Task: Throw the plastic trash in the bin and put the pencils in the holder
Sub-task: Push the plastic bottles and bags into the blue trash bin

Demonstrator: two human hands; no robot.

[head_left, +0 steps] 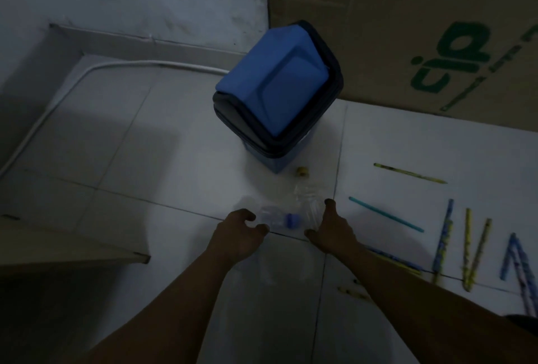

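Observation:
A blue bin [276, 87] with a swing lid stands on the white tile floor. In front of it lie clear crumpled plastic bottles; one [276, 218] has a blue cap, another [308, 200] lies just beyond. My left hand [238, 232] hovers at the left of the capped bottle, fingers curled and apart. My right hand [332, 227] is spread at its right side, thumb up. Neither hand clearly grips anything. Several pencils lie to the right: a yellow one [410, 173], a teal one [385, 213], and blue and yellow ones [442, 241].
A small yellow cap [302, 171] lies by the bin's base. A large cardboard box [407, 29] stands behind on the right. A white pipe [87, 71] runs along the wall. A wooden board edge [87, 250] juts in at left.

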